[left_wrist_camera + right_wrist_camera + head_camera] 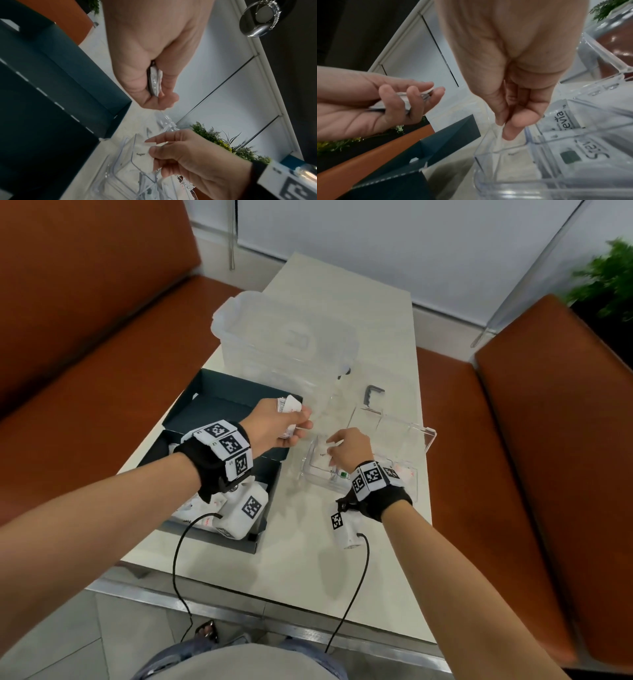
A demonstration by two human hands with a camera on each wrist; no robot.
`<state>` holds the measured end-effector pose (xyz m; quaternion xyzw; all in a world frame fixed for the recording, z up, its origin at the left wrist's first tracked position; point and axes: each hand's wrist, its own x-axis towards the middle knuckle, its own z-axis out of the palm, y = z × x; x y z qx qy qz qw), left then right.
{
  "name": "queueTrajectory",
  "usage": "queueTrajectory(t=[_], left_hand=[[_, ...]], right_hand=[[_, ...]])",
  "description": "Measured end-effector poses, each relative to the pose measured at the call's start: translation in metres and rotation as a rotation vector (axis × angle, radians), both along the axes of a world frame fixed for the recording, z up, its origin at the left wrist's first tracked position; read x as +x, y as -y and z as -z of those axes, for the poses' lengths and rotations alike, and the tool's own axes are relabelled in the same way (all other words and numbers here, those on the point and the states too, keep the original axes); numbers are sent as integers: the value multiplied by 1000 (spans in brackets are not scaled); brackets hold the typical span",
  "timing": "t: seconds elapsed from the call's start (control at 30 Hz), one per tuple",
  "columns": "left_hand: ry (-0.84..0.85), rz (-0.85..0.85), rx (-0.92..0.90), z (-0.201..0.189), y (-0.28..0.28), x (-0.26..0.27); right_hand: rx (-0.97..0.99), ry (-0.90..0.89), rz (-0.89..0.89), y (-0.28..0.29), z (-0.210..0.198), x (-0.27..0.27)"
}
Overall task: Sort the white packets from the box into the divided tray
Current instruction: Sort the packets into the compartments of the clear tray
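Note:
My left hand (301, 422) hovers over the dark teal box (219, 398) and grips a small stack of white packets (289, 407), seen edge-on in the left wrist view as packets (155, 81). My right hand (330, 450) pinches one white packet marked "Sugar" (142, 155) between thumb and fingers, low inside the front-left compartment of the clear divided tray (430, 433). The neighbouring compartment holds Stevia packets (561, 117). More white packets lie in the box's lower half (191, 508), partly hidden by my left wrist.
A large clear plastic container (284, 337) stands behind the box and tray. A small grey bracket (373, 393) lies beside it. Orange-brown benches (531, 474) flank the white table (308, 559) on both sides. A plant (609, 278) stands at the far right.

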<state>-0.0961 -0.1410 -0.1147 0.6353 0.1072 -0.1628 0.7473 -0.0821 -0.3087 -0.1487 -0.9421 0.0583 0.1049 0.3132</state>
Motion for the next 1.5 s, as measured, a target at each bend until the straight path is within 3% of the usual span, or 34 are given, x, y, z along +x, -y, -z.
queueTrajectory(t=[0.1, 0.3, 0.43, 0.6, 0.7, 0.87, 0.97, 1.03, 1.13, 1.27, 1.5], left_hand=[[-11, -5, -9, 2, -3, -1], [-18, -9, -34, -1, -1, -2], [-23, 10, -38, 0, 2, -2], [-79, 6, -94, -2, 9, -1], [-169, 10, -237, -7, 11, 0], [-247, 20, -420, -12, 12, -3], [-240, 42, -432, -11, 12, -4], [-220, 72, -390, -11, 16, -4], [-166, 142, -288, -12, 29, -7], [-68, 200, -163, -11, 49, -10], [75, 116, -10, -2, 93, -8]], right_hand=[[-96, 12, -39, -2, 4, 0], [-428, 99, -286, 2, 5, 3], [-639, 49, -391, -2, 5, 6], [-734, 57, -383, -10, 11, 7], [-723, 66, -364, -10, 14, 7], [-588, 109, -313, -1, 9, 4], [-283, 252, -189, 13, -6, -1], [-23, 329, -114, 23, -22, -5], [140, 346, -71, 37, -44, -11], [255, 281, -53, 57, -61, -20], [391, 209, 99, 91, -59, -36]])
